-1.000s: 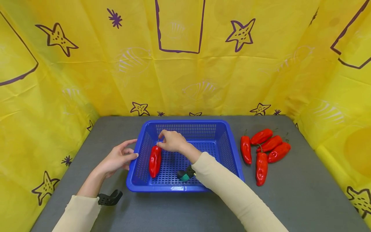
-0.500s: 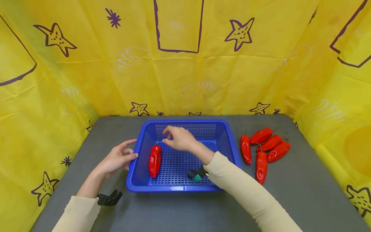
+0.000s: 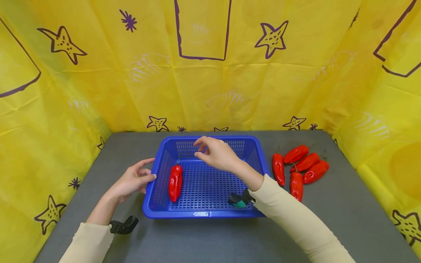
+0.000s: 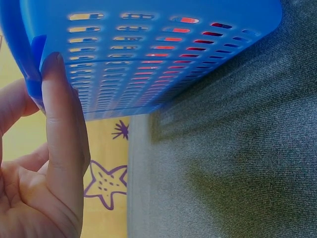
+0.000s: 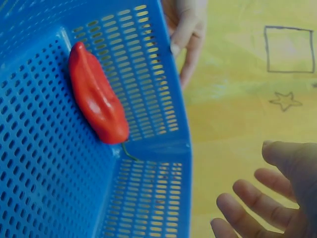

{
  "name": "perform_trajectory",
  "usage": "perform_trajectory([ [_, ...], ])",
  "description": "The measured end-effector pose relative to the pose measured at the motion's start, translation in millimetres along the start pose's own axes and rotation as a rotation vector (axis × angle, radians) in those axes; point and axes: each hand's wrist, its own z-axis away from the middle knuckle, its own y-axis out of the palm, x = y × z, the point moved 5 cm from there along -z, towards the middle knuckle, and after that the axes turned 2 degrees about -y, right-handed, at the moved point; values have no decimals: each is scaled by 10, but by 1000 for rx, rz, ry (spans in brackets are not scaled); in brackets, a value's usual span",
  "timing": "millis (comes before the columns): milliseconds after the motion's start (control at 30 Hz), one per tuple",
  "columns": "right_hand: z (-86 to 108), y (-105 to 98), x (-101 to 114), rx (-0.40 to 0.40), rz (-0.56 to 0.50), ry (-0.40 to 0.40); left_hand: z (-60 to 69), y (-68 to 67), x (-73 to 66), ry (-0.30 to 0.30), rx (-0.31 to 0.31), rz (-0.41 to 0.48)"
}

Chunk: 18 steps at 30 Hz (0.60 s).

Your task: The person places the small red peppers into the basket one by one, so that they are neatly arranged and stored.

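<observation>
Now that the right hand (image 3: 217, 155) has drawn off, loosely parted and holding nothing, one red pepper (image 3: 175, 183) lies released in the basket (image 3: 210, 193), left hand (image 3: 131, 179) lightly touching its rim (image 3: 204, 214), five peppers (image 3: 306, 162) outside

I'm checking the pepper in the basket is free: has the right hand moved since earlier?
Yes. In the head view, against the blue basket, the right hand has moved rightward and slightly up, away from the red pepper inside.
</observation>
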Motion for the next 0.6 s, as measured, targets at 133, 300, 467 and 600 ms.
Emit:
perform_trajectory([
  [133,82,-84,-32,-25,-27,1,1,-2,3,-4,-5,-2],
  [300,199,-176,-78,-48,-50,-11,2,-2,0,-5,-5,-2],
  [467,339,-287,-117,-81,-103,-24,-1,0,1,-4,-4,5],
  [600,447,-374,-147,-113,-118,-17,3,-3,2,-6,-6,5],
])
